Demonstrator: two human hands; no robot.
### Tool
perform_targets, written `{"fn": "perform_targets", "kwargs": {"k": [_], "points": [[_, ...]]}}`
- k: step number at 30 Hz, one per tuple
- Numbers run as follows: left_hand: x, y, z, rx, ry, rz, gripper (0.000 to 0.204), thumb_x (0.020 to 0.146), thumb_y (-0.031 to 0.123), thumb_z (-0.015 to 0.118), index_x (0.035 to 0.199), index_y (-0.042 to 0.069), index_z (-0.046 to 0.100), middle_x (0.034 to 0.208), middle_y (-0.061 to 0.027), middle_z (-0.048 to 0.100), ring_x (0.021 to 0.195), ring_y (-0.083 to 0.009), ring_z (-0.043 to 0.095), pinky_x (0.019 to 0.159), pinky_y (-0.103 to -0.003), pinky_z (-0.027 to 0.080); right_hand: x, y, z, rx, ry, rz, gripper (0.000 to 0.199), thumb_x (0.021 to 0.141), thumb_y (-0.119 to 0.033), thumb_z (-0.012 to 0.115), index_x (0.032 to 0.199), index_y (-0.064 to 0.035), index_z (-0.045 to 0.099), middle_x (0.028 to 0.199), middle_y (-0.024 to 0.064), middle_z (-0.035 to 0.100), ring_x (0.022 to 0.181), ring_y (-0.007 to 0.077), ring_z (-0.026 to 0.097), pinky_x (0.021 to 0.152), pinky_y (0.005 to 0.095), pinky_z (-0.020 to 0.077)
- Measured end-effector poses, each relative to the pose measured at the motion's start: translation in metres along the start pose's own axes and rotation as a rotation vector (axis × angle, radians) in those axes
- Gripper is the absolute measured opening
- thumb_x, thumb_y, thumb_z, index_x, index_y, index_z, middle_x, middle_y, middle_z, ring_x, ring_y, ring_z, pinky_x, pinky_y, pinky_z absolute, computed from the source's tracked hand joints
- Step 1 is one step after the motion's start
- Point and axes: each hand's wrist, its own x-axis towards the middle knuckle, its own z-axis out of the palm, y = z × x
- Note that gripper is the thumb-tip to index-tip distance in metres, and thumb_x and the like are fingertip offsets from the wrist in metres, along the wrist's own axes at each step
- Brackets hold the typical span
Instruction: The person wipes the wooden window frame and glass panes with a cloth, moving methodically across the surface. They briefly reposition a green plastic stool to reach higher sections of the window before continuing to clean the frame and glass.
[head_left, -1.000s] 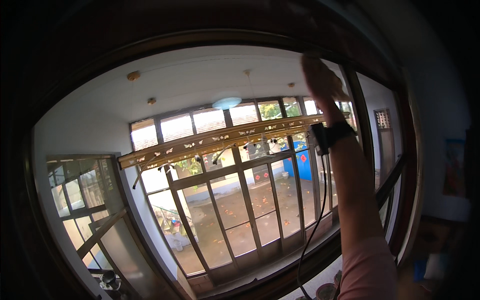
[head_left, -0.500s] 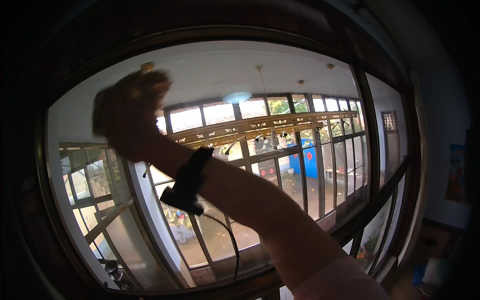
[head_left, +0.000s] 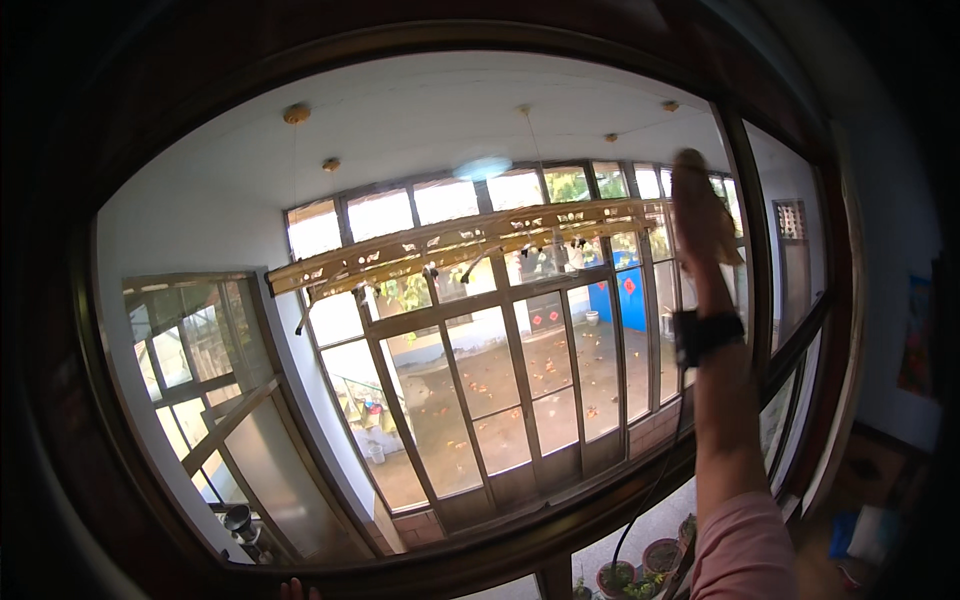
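bright daylight floods through the windows (head_left: 500, 360); dark, bent fisheye rim, raised hand perhaps motion-blurred.

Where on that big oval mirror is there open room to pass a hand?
The mirror is open left and centre, between its dark frame and the raised right hand. The right edge is crowded by that hand, its wristband and dangling cable.

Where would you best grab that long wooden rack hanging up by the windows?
Probably at its right end, from below. The wooden rack hangs level under the ceiling, and that end lies nearest the raised right hand, so the fingers could wrap one slat.
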Motion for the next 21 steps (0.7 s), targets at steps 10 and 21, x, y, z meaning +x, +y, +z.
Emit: {"fn": "perform_targets", "kwargs": {"k": [10, 21], "points": [[0.0, -0.001, -0.002, -0.091, -0.069, -0.1, 0.055, 0.083, -0.001, 0.061, 0.137, -0.002, 0.05, 0.153, -0.0283, 0.042, 0.144, -0.0523, 0.034, 0.118, -0.061, 0.031, -0.003, -0.188, -0.008, -0.093, 0.258, -0.401, 0.051, 0.1, -0.038, 0.056, 0.143, -0.0106, 0.051, 0.151, 0.0287, 0.041, 0.14, 0.0474, 0.039, 0.111, 0.0707, 0.0307], [0.01, -0.003, 0.002, -0.08, -0.034, -0.089, 0.05, 0.084, -0.003, 0.064, 0.132, 0.002, 0.053, 0.149, -0.0244, 0.046, 0.14, -0.0502, 0.041, 0.111, -0.057, 0.044, -0.05, -0.533, -0.102, 0.81, 0.214, -0.805, 0.038, 0.084, -0.023, 0.07, 0.122, -0.014, 0.068, 0.139, 0.0207, 0.053, 0.136, 0.0447, 0.044, 0.095, 0.0742, 0.043]]}}
